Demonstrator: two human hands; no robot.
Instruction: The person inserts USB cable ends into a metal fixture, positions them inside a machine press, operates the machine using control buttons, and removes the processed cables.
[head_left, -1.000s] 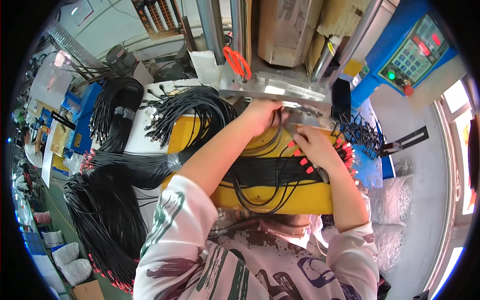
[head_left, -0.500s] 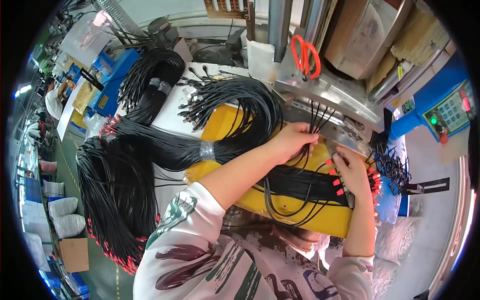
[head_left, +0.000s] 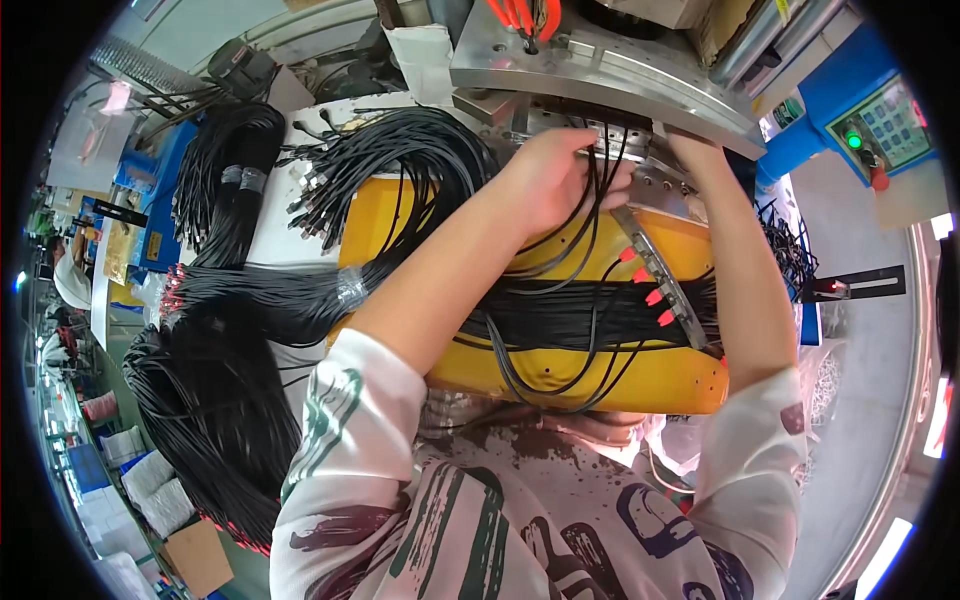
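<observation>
Nearest you, the yellow board (head_left: 640, 388) spans the frame's centre, a black bundle (head_left: 540, 318) lying across it. Right of centre, a metal strip (head_left: 672, 290) has red plugs (head_left: 653, 297) along it. At upper centre, your left hand (head_left: 552, 185) has its fingers curled around loose black cables (head_left: 604, 165). Your right hand (head_left: 695, 150) is by the steel plate (head_left: 620, 88), upper right; its fingers are hidden, so I cannot tell their state.

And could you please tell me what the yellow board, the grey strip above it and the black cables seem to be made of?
Yellow board: plastic or painted metal; its smooth, evenly coloured face leaves that open.
Grey strip: probably bare metal, going by its straight, rigid edges and dull sheen.
Black cables: apparently jacketed in soft plastic or rubber, smooth-skinned and bending in loose loops.
</observation>
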